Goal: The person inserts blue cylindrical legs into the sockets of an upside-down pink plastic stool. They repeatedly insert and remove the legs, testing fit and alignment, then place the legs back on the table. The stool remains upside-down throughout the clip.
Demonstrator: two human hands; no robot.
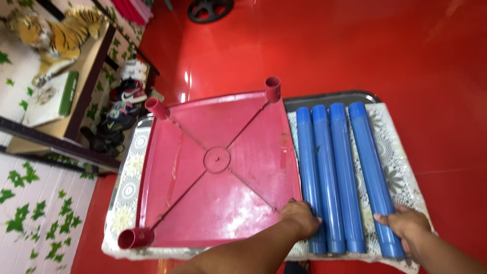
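Your left hand (pixel 300 218) is resting loose on the red tabletop's (pixel 218 167) corner; right hand (pixel 406 226) is gripping the outermost blue pipe (pixel 374 177).

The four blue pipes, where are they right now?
In the head view the blue pipes lie side by side on the lace cloth, right of the upturned red tabletop; the left hand and right hand rest on their near ends.

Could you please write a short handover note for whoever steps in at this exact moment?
Left hand: resting on the near corner of the upturned red tabletop, beside the leftmost blue tube.
Right hand: on the near end of the rightmost tube.
Four blue tubes lie side by side on the lace-covered table, right of the tabletop.
Done: tabletop upside down, sockets up.
Left: no tube is in a socket.
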